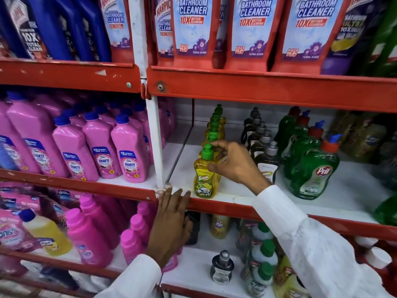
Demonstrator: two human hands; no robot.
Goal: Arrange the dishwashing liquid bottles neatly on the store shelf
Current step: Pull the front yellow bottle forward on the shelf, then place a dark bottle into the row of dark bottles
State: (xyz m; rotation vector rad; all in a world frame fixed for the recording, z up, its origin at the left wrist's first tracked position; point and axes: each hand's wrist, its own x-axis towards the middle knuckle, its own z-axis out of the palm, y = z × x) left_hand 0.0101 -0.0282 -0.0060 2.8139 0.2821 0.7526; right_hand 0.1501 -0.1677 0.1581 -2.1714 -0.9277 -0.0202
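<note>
A single-file row of yellow dishwashing liquid bottles with green caps runs front to back on the white middle shelf (236, 195). The front yellow bottle (203, 181) stands upright at the shelf's front edge. My right hand (233, 164) is at its neck and shoulder, thumb and fingers curled around it just under the green cap (207, 152). My left hand (171, 224) lies flat with its fingertips on the red front lip of the shelf, left of that bottle, holding nothing. To the right stand a row of dark bottles with grey caps (265, 153) and a row of green Pril bottles (314, 168).
Pink cleaner bottles (130, 155) fill the left bay behind a white upright post (155, 143). Red bathroom cleaner pouches (193, 29) stand on the shelf above. Below are more pink bottles (88, 235), a small dark bottle (222, 267) and green-capped bottles (263, 254).
</note>
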